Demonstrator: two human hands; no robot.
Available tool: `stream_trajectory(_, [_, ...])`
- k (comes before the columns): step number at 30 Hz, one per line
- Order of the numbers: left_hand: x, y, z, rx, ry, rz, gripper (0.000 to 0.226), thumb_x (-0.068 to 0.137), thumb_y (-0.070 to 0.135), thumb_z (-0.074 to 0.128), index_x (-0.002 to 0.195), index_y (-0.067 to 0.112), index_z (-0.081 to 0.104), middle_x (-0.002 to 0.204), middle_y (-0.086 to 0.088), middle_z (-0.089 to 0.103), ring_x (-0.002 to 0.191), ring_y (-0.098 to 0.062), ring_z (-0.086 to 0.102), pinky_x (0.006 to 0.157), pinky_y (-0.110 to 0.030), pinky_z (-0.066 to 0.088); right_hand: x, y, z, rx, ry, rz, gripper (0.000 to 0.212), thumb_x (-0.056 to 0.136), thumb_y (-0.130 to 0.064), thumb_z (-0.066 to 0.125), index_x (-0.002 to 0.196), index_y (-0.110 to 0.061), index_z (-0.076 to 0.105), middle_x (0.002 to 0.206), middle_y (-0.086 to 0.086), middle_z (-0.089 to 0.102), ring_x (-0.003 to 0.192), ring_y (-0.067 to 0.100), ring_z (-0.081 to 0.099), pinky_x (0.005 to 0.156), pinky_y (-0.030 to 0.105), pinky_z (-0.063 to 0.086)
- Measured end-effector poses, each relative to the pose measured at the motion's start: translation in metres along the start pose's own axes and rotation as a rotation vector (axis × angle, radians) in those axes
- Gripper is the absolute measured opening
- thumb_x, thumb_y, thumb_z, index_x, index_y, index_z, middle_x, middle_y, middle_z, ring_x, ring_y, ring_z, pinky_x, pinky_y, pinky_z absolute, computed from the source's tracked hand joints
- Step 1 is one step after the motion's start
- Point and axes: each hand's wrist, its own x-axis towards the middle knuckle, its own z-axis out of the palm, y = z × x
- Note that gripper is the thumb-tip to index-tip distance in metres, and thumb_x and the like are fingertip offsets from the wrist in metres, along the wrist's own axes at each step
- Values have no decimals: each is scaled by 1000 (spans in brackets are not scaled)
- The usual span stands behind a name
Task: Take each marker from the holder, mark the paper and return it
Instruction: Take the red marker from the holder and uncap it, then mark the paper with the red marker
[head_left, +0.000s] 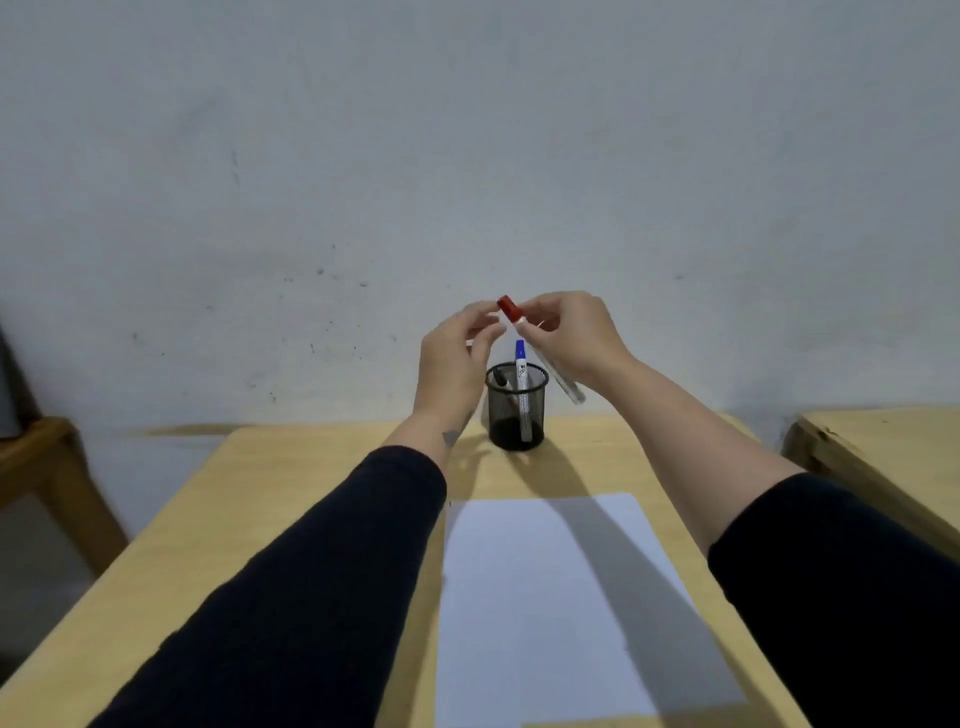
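Observation:
A black mesh holder (517, 415) stands at the far middle of the wooden table. A blue-capped marker (522, 384) stands upright in it, and a black marker (500, 378) leans at its left rim. Above the holder, my right hand (571, 338) grips the white barrel of a red-capped marker (550, 364), tilted with the red cap (509, 307) up and to the left. My left hand (457, 358) is beside the cap, its fingertips close to or touching it. A blank white paper (561, 597) lies on the table in front of the holder.
The wooden table (291, 519) reaches to a pale wall at the back. Another wooden table (883, 452) stands to the right with a gap between. A wooden stool or chair (41, 467) is at the left.

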Motion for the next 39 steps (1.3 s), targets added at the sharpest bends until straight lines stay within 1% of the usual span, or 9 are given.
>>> stream_trajectory(4, [-30,0,-11,-110,-25,-175,24,87,16,66,111,18,67,92,-2,71,92,-18,69,79,-28,58,-35,7,17,-41,-118,27,22,87,-15,62,105,-17,75,96,3,74,85,11,64,61,6,42])
stream_trajectory(7, [-52,2,-20,-150,-33,-251,11,83,8,69,93,14,70,88,-7,72,89,-22,70,73,-25,59,-59,5,30,-27,-129,47,23,86,-14,64,106,-13,75,101,4,74,94,13,67,78,15,47])
stream_trajectory(12, [-71,-1,-30,-246,149,-333,11,83,5,69,93,3,67,74,0,65,72,-13,65,67,-20,58,-92,0,49,158,233,243,14,86,-17,63,92,-9,73,89,6,73,79,15,61,78,23,46])
stream_trajectory(15, [-83,-4,-28,-305,204,-344,8,82,6,71,88,7,67,74,-1,65,72,-14,66,67,-20,57,-100,-3,61,657,122,680,22,90,-27,60,81,-8,65,68,8,64,62,20,58,67,31,53])
stream_trajectory(18, [-96,-10,-25,-315,162,-355,5,82,7,70,87,8,68,74,-3,67,69,-12,65,67,-20,57,-97,2,67,1096,8,889,25,93,-29,58,91,-4,60,74,9,62,61,15,64,49,23,57])
stream_trajectory(22, [-102,-20,-29,-206,80,-348,9,87,5,63,91,4,72,70,-2,65,61,-10,59,62,-14,55,-94,10,73,1191,53,898,18,94,-14,57,84,1,58,74,12,62,48,13,66,38,20,52])
stream_trajectory(32, [-95,-34,-46,-104,82,-560,14,89,14,63,79,7,70,63,-2,60,57,-12,56,54,-17,54,-91,25,73,1089,162,762,13,95,-11,56,86,-2,58,79,12,63,65,15,63,56,18,59])
stream_trajectory(35, [-90,-48,-62,272,-84,-551,12,83,15,66,74,7,69,67,-5,64,61,-18,59,63,-28,56,-88,35,69,907,106,676,14,94,-14,56,83,-6,59,91,17,66,71,18,64,73,26,59])
stream_trajectory(39, [-90,-54,-62,618,-340,-576,14,79,10,61,86,4,72,90,-8,70,76,-22,63,59,-25,47,-92,34,77,856,23,608,9,92,-14,58,89,-5,57,86,12,62,68,18,60,73,29,58])
